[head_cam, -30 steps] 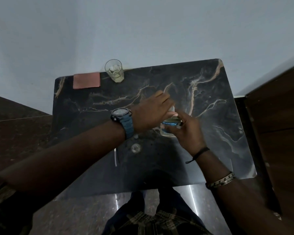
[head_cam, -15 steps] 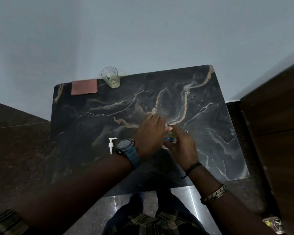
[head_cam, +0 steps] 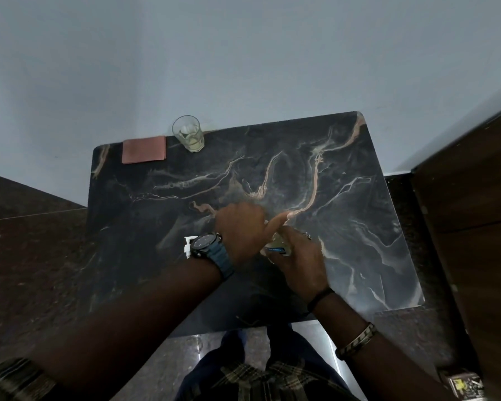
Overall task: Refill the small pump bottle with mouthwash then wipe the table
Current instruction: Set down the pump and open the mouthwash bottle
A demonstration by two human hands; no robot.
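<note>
The small bottle (head_cam: 275, 246), clear with a blue label band, stands near the middle of the dark marble table (head_cam: 344, 183). My right hand (head_cam: 298, 261) grips it from the near right side. My left hand (head_cam: 240, 230) is pressed against its left side, fingers curled under, thumb stretched over the bottle's top. What the curled fingers hold is hidden. The white pump head (head_cam: 188, 248) lies on the table just left of my left wrist, partly covered by my watch. A glass (head_cam: 189, 134) with pale liquid stands at the back edge.
A folded reddish cloth (head_cam: 143, 150) lies at the back left corner beside the glass. A dark wooden cabinet (head_cam: 469, 212) stands close along the table's right side. A small printed box (head_cam: 463, 384) sits on the floor at lower right.
My left hand's fingers, spread over the bottle before, are now curled with the thumb out. The pump head came into sight left of my wrist. The right hand stays on the bottle.
</note>
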